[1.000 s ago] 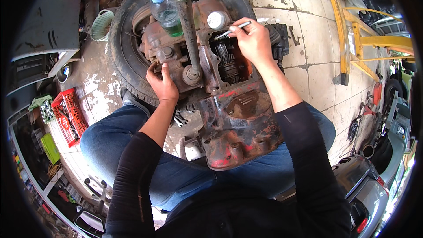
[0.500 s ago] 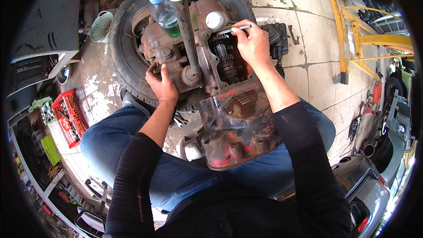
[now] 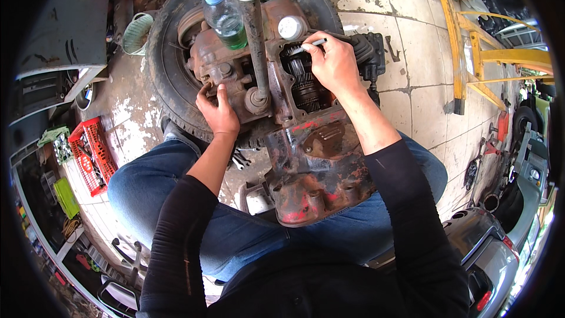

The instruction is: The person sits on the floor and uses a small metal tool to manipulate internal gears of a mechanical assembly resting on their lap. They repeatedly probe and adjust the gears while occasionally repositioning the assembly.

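Note:
A rusty brown gearbox [image 3: 321, 141] with traces of red paint stands between my knees and over a tyre. Through the opening in its top, dark toothed gears [image 3: 306, 89] show. My right hand [image 3: 336, 65] pinches a slim grey pen-like tool [image 3: 318, 42], its pale tip at the far gears inside the opening. On the left part of the casing, my left hand [image 3: 219, 111] curls its fingers over the edge, thumb beside a bolt head [image 3: 225, 69]. A dark gear lever [image 3: 254, 47] with a grey knurled top rises between my hands.
A clear bottle with a blue cap [image 3: 223, 17] and green liquid, and a white-capped container [image 3: 291, 27], stand beyond the hands. The tyre [image 3: 168, 91] lies underneath. Wrenches [image 3: 240, 160] lie near my left knee, a red crate [image 3: 93, 156] farther left, a yellow metal stand [image 3: 454, 53] right.
My right hand has shifted a little left and tilted the tool, whose tip now points down into the opening at the gears. The left hand keeps its place on the casing.

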Available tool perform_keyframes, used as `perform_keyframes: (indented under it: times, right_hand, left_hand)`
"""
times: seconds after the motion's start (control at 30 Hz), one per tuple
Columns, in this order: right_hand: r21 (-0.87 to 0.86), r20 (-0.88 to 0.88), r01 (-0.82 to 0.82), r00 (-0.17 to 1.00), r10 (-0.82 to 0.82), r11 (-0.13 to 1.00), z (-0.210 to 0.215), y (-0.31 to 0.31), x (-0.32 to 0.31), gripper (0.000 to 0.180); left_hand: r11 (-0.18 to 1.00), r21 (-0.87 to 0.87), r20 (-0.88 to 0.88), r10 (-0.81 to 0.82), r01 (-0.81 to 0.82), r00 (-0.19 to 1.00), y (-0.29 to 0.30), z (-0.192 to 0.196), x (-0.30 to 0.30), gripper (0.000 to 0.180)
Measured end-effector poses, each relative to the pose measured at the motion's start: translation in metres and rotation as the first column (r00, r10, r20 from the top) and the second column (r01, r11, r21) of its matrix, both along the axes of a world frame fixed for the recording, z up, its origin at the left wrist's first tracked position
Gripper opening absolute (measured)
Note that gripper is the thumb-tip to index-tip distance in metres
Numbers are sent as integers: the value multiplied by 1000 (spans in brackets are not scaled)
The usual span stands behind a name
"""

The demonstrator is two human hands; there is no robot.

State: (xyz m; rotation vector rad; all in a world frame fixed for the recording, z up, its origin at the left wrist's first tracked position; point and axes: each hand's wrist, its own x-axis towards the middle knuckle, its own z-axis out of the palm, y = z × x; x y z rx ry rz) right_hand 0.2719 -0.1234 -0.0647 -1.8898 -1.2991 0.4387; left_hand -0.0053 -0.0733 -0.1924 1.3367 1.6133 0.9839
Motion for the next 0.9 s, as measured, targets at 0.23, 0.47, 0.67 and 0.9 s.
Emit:
perform_keyframes:
  times: [0.23,0.47,0.67,0.9]
  right_hand:
    - [-71,89,0,996,6,997,7,1,-5,5]
    - [-214,96,-19,995,41,977,5,0,2,8]
    - [-50,-250,180,950,-187,982,-38,-9,9,8]
    - [-50,-312,275,909,-277,960,-40,-7,18,6]
  left_hand:
    - [1000,11,26,6,-7,1000,0,1,3,55]
    - [1000,3,32,6,-6,999,-1,3,2,54]
    - [1000,5,2,2,-2,1000,0,4,5,53]
    - [1000,5,28,7,-8,1000,0,-1,-2,53]
